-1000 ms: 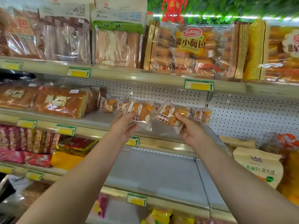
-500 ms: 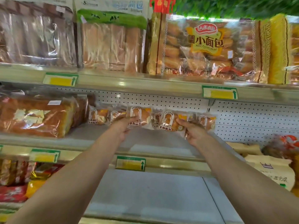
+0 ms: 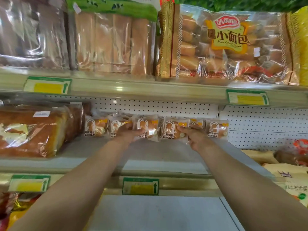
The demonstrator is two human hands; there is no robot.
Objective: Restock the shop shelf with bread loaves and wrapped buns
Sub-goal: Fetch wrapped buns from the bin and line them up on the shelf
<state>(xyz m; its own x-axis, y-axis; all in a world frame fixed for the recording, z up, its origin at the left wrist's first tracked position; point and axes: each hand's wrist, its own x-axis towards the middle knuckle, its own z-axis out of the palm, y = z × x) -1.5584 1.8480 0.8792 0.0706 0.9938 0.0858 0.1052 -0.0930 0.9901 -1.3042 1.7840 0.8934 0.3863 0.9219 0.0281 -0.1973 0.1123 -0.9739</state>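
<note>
A row of small wrapped buns stands at the back of the middle shelf (image 3: 150,155) against the pegboard. My left hand (image 3: 128,132) grips one wrapped bun (image 3: 147,126) in the middle of that row. My right hand (image 3: 195,135) grips another wrapped bun (image 3: 170,129) just right of it. More buns stand at the left end (image 3: 95,126) and the right end (image 3: 217,129) of the row. Large wrapped bread loaves (image 3: 31,130) lie on the same shelf at the left.
The upper shelf holds a big bag of mini breads (image 3: 225,45) and packs of sliced cake (image 3: 113,42). Price tags (image 3: 140,185) line the shelf edges. Paper bread bags (image 3: 290,177) sit low at the right. A lower shelf board (image 3: 158,212) lies below my arms.
Both hands have carried their buns forward and up to the back of the middle shelf, into the row. The view has moved closer to the shelf.
</note>
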